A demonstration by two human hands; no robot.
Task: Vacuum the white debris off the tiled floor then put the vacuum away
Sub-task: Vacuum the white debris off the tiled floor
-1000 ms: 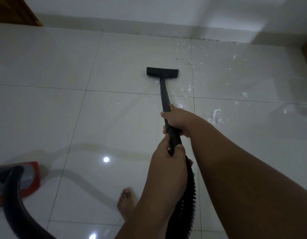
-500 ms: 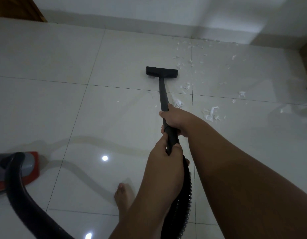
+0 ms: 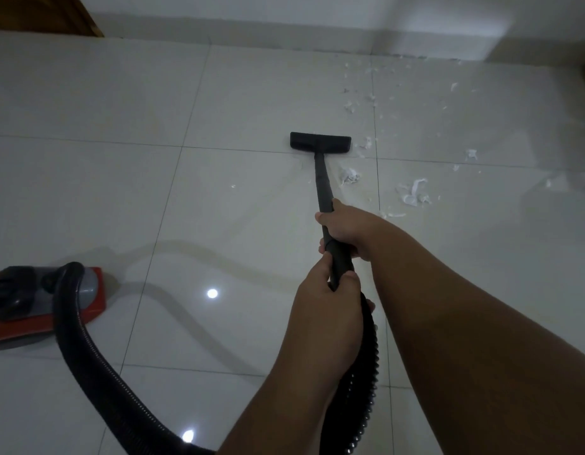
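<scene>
Noted a black nozzle (image 3: 320, 143), wand (image 3: 322, 182) and ribbed hose (image 3: 87, 349); saw red and grey on the vacuum (image 3: 28, 326); found white scraps (image 3: 412, 193) on glossy pale-grey tiles (image 3: 87, 198) gridded by thin dark lines; spotted brown wood (image 3: 38, 11) top-left

Left grip (image 3: 327, 310) clenched, right grip (image 3: 348, 231) clenched ahead

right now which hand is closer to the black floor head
Right. The right hand grips the wand partway along, behind the floor head; the left hand holds the wand's end by the hose, farther back.
</scene>
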